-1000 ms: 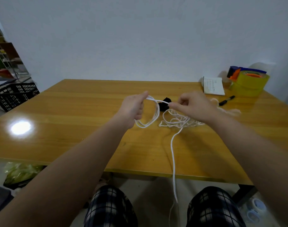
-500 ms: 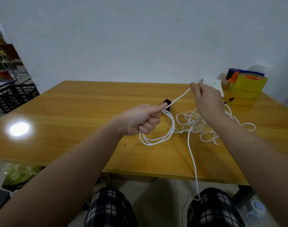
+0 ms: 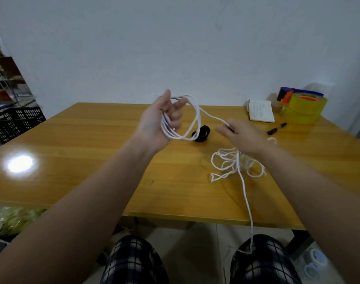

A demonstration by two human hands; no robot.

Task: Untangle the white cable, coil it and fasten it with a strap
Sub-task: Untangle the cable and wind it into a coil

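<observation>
Head view. Grips several loops of white cable (image 3: 197, 117) in left hand (image 3: 154, 124), raised palm-up above the table (image 3: 93, 150), fingers curled round the coil. Pinches, as far as the blur allows, one strand between thumb and fingertips of right hand (image 3: 242, 134), at 3 o'clock from the left, other fingers loosely extended. Leaves a loose tangle (image 3: 226, 160) on the wood at 6 o'clock from that hand, one end trailing off the near edge onto a checked knee. Shows black strap (image 3: 202, 133) lying between both hands; notepad (image 3: 260, 110), marker (image 3: 276, 128) and tape dispenser (image 3: 302, 107) at 1 o'clock.
</observation>
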